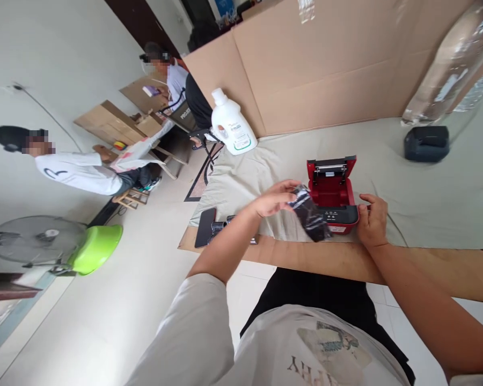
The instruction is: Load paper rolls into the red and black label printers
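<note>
Two bare hands are shown at the near side of a cloth-covered desk point(467, 271). By the left hand point(279, 198), the upper end of a dark, glossy plastic packet point(310, 217) is pinched between thumb and fingers, the grip closed. The packet's long axis is slanted from the held end, at upper left, to the free end, at lower right, which is pointed toward the desk's near edge; the near left corner of a red device point(332, 194) is overlapped in view. The device is seated on the desk, its lid point(332, 167) raised at the far end, its black button panel point(338, 215) turned toward the wearer. The right hand point(373, 220) is placed at the device's right side, its fingers loosely bent; whether the casing is held in its grip cannot be told. A white label point(337, 229) is borne on the device's near face, its print too small to be read. "PHY" can be read on the wearer's shirt point(282, 348), and "PROJE" on a chair back point(185, 113).
</note>
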`<state>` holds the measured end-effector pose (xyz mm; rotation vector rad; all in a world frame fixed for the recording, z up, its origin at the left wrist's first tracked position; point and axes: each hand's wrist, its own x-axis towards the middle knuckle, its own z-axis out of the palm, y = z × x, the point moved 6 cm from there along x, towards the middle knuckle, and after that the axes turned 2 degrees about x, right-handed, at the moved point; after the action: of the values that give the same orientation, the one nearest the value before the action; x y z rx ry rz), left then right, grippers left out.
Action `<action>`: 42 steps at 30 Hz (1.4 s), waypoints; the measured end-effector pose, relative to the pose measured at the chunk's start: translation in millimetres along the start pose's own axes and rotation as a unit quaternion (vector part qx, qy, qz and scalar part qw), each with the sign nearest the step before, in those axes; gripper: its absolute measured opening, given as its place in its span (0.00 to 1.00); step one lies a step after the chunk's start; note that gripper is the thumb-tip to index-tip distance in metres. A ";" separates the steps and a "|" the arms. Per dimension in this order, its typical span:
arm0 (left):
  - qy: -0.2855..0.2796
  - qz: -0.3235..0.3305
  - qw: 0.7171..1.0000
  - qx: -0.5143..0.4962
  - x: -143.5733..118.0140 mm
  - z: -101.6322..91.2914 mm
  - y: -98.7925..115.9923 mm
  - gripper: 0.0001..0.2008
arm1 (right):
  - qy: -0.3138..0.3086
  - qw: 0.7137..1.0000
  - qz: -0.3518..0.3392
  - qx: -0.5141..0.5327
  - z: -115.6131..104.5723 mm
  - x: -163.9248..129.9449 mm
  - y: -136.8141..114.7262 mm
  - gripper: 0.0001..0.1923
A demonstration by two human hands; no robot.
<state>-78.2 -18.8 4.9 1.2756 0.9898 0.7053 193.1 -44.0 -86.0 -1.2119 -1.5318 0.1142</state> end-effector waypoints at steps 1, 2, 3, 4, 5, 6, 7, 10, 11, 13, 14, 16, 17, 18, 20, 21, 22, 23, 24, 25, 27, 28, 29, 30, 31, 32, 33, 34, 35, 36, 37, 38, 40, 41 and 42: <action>0.020 -0.020 1.000 -0.007 -14.6 -25.1 -0.1 0.27 | -0.006 1.000 0.004 -0.001 0.6 0.1 0.7 0.20; 0.052 -0.040 0.998 0.001 -29.6 -52.9 0.4 0.27 | -0.012 1.000 0.006 -0.003 1.4 0.3 1.3 0.21; 0.079 -0.066 0.995 0.022 -44.6 -80.5 0.8 0.26 | -0.015 1.000 0.006 -0.004 2.2 0.6 1.6 0.21; 0.112 -0.087 0.989 0.046 -59.1 -108.2 1.5 0.25 | -0.017 1.000 0.005 -0.006 2.9 0.9 1.9 0.22; 0.146 -0.107 0.981 0.069 -72.6 -134.2 1.7 0.23 | -0.020 1.000 0.003 -0.007 3.7 1.1 2.1 0.22; 0.177 -0.128 0.971 0.091 -84.7 -157.3 0.3 0.21 | -0.022 1.000 0.000 -0.008 4.5 1.2 2.3 0.22; 0.205 -0.150 0.960 0.119 -95.0 -176.8 -2.8 0.20 | -0.024 1.000 -0.002 -0.007 5.2 1.2 2.6 0.22; 0.231 -0.236 0.909 0.255 -113.0 -210.9 -24.2 0.18 | -0.032 0.999 0.009 -0.008 6.5 0.6 5.3 0.22; 0.223 -0.265 0.886 0.309 -115.0 -215.0 -33.9 0.19 | -0.033 0.999 0.016 -0.009 6.4 0.3 6.4 0.22; 0.204 -0.306 0.843 0.392 -115.0 -216.1 -52.3 0.21 | -0.035 0.999 0.024 -0.011 6.0 -0.2 7.7 0.22; 0.198 -0.317 0.828 0.418 -113.9 -214.4 -59.4 0.23 | -0.035 0.999 0.024 -0.012 5.8 -0.4 7.7 0.22; 0.202 -0.317 0.809 0.451 -111.5 -209.1 -66.7 0.26 | -0.036 0.999 0.024 -0.012 5.3 -0.6 7.3 0.21; 0.207 -0.312 0.800 0.470 -110.9 -205.8 -66.6 0.28 | -0.038 0.999 0.025 -0.012 5.3 -0.7 7.1 0.21; 0.214 -0.304 0.790 0.487 -111.2 -202.3 -64.6 0.30 | -0.040 0.999 0.028 -0.011 5.4 -0.7 7.1 0.22; 0.211 -0.275 0.773 0.532 -112.5 -192.2 -57.6 0.33 | -0.043 0.998 0.033 -0.010 5.6 -0.5 7.2 0.21; 0.192 -0.259 0.765 0.557 -113.1 -185.1 -54.9 0.33 | -0.044 0.998 0.032 -0.010 5.8 -0.4 7.1 0.21; 0.162 -0.245 0.757 0.584 -113.5 -176.8 -53.9 0.33 | -0.046 0.998 0.029 -0.010 6.0 -0.3 7.0 0.21; 0.127 -0.234 0.747 0.609 -113.8 -168.1 -54.7 0.32 | -0.047 0.999 0.024 -0.010 6.3 -0.2 6.8 0.20; 0.095 -0.228 0.735 0.632 -114.1 -159.8 -57.0 0.31 | -0.046 0.999 0.020 -0.010 6.4 -0.2 6.8 0.20; 0.073 -0.226 0.723 0.649 -114.2 -152.7 -60.1 0.28 | -0.046 0.999 0.017 -0.011 6.5 -0.2 7.0 0.20; 0.067 -0.227 0.708 0.666 -113.1 -143.2 -65.8 0.23 | -0.043 0.999 0.017 -0.013 6.5 -0.5 7.7 0.20; 0.073 -0.224 0.704 0.670 -112.0 -140.3 -67.5 0.21 | -0.043 0.999 0.019 -0.013 6.4 -0.7 7.9 0.20; 0.081 -0.221 0.702 0.672 -111.0 -138.5 -68.1 0.19 | -0.042 0.999 0.021 -0.013 6.1 -0.8 7.8 0.20; 0.088 -0.218 0.702 0.673 -110.6 -138.0 -67.3 0.17 | -0.041 0.999 0.023 -0.013 5.8 -0.9 7.3 0.21; 0.093 -0.215 0.701 0.674 -111.1 -138.7 -64.9 0.16 | -0.041 0.999 0.025 -0.012 5.4 -0.8 6.5 0.21; 0.103 -0.214 0.701 0.672 -112.8 -141.0 -60.2 0.15 | -0.040 0.999 0.026 -0.010 4.9 -0.7 5.5 0.21; 0.122 -0.211 0.707 0.664 -115.9 -144.4 -53.0 0.15 | -0.040 0.999 0.027 -0.009 4.4 -0.4 4.3 0.21; 0.150 -0.205 0.717 0.649 -120.2 -148.5 -43.6 0.14 | -0.038 0.999 0.028 -0.008 3.9 0.0 3.2 0.21; 0.182 -0.196 0.734 0.625 -125.4 -152.3 -32.7 0.14 | -0.037 0.999 0.027 -0.007 3.4 0.3 2.1 0.21; 0.213 -0.181 0.756 0.592 -130.7 -154.4 -21.4 0.14 | -0.035 0.999 0.025 -0.006 3.2 0.6 1.1 0.21; 0.236 -0.161 0.784 0.551 -135.3 -154.1 -10.7 0.14 | -0.033 0.999 0.022 -0.006 3.0 0.7 0.4 0.21; 0.247 -0.137 0.818 0.501 -138.3 -150.5 -1.3 0.15 | -0.031 0.999 0.020 -0.005 3.1 0.7 0.2 0.21; 0.221 -0.083 0.890 0.389 -137.9 -133.2 12.2 0.21 | -0.028 0.999 0.021 -0.006 3.9 0.4 0.8 0.21; 0.197 -0.058 0.920 0.333 -135.0 -121.1 16.6 0.23 | -0.027 0.999 0.022 -0.005 4.3 0.3 1.0 0.21; 0.172 -0.038 0.942 0.285 -130.8 -108.2 19.6 0.25 | -0.026 0.999 0.023 -0.004 4.4 0.5 0.7 0.20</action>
<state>-230.1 -81.9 51.1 1.6312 1.6017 0.6114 190.2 -41.1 -87.7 -1.2594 -1.5518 0.1710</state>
